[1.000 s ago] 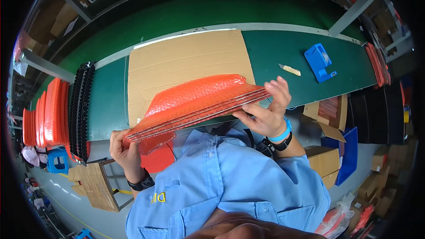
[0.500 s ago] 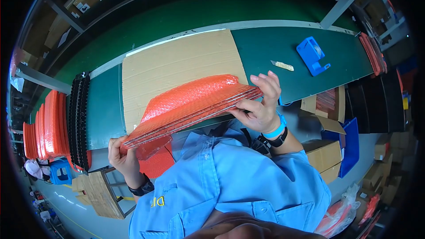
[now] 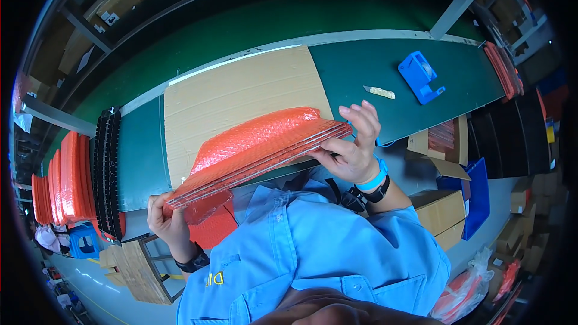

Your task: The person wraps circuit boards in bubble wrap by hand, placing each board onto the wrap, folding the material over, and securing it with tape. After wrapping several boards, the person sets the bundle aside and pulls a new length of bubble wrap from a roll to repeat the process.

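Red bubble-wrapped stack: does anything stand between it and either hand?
Nothing visible does: the left hand grips the red bubble-wrapped stack at its left end, the right hand at its right. The knife and blue tape dispenser lie apart.

Stack of red bubble-wrapped panels (image 3: 259, 155) gripped at left end by left hand (image 3: 167, 218), at right end by right hand (image 3: 356, 153); cardboard sheet (image 3: 241, 93) partly hidden behind it, laid on green table (image 3: 352, 66). Utility knife (image 3: 382, 92) and blue tape dispenser (image 3: 415, 73) placed to the right.
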The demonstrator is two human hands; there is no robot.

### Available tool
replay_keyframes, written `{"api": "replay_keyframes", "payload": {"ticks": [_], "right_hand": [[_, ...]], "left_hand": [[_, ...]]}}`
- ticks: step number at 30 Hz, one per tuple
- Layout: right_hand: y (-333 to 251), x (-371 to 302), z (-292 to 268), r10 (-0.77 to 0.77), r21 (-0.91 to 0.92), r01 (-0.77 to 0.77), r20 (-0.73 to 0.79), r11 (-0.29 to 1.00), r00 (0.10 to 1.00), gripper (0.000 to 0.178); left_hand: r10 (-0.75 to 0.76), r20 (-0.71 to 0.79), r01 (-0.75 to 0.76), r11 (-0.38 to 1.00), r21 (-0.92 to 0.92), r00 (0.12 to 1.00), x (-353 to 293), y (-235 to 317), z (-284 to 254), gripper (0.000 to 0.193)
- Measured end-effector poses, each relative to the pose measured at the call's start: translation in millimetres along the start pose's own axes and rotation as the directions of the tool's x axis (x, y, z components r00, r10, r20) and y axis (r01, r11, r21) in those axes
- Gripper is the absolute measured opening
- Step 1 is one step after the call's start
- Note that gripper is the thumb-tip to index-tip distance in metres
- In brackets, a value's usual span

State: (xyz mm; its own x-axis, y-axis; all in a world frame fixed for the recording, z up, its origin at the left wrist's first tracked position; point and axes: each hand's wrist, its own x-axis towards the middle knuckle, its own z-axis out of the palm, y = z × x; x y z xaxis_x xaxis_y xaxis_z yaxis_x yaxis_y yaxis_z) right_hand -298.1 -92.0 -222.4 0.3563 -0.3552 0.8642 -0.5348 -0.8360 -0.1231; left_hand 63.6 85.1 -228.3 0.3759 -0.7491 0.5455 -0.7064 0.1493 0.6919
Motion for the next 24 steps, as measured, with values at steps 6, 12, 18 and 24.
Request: {"api": "replay_keyframes", "payload": {"ticks": [6, 12, 18, 24], "right_hand": [[0.7, -1.8, 2.0, 0.042, 0.027, -0.041, -0.023, 0.999, 0.999, 0.048], [1.4, -3.5, 1.6, 0.013, 0.014, -0.013, -0.004, 1.000, 1.000, 0.050], [1.6, -1.2, 1.9, 0.040, 0.032, -0.039, -0.003, 0.999, 0.999, 0.050], [2.9, -0.3, 1.8, 0.035, 0.030, -0.035, 0.007, 0.999, 0.999, 0.049]], "left_hand": [[-0.001, 0.006, 0.001, 1.000, -0.025, 1.000, 0.7, -2.7, 0.5, 0.025], [-0.008, -0.001, 0.008, 0.999, -0.054, 1.000, 0.0, -4.2, 0.1, 0.026], [0.012, 0.008, -0.012, 1.000, -0.027, 1.000, 0.5, -3.8, -1.0, 0.028], [0.008, 0.002, -0.008, 0.999, -0.037, 1.000, 0.5, -4.0, -0.3, 0.027]]}}
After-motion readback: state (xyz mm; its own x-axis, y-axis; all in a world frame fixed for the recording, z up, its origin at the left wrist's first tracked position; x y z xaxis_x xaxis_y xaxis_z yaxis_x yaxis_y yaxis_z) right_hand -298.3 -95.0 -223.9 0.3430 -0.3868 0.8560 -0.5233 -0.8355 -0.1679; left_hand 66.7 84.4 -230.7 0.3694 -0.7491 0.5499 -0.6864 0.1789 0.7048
